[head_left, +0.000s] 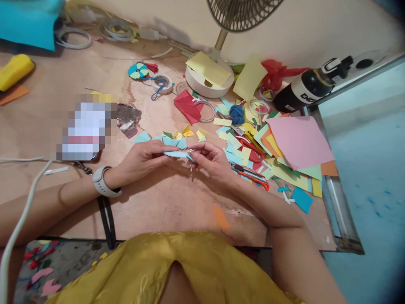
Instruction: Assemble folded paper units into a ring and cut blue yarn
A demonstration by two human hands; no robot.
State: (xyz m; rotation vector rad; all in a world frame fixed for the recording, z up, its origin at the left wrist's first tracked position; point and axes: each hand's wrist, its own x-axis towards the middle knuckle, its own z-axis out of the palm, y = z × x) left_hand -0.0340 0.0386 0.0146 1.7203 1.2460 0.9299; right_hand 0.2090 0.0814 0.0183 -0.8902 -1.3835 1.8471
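Note:
Between my two hands, a little above the table, is a small piece of light blue paper (pixel 175 154). My left hand (pixel 148 156) pinches its left end, fingers laid along the top edge. At the right end, the thumb and fingertips of my right hand (pixel 209 159) are closed on the same paper. Its exact folds are too small to make out. Just beyond my fingers lie folded light blue pieces (pixel 143 137) and small folded yellow pieces (pixel 187 130). An orange box cutter (pixel 251 174) lies beside my right wrist.
Paper scraps and a pink sheet (pixel 300 141) cover the right side, with red-handled scissors (pixel 253 150) and blue yarn (pixel 237 114). A black bottle (pixel 303 88), a fan (pixel 210 80) and a tape roll (pixel 162 84) stand farther back. A phone (pixel 84 131) and white cable (pixel 28 207) are left.

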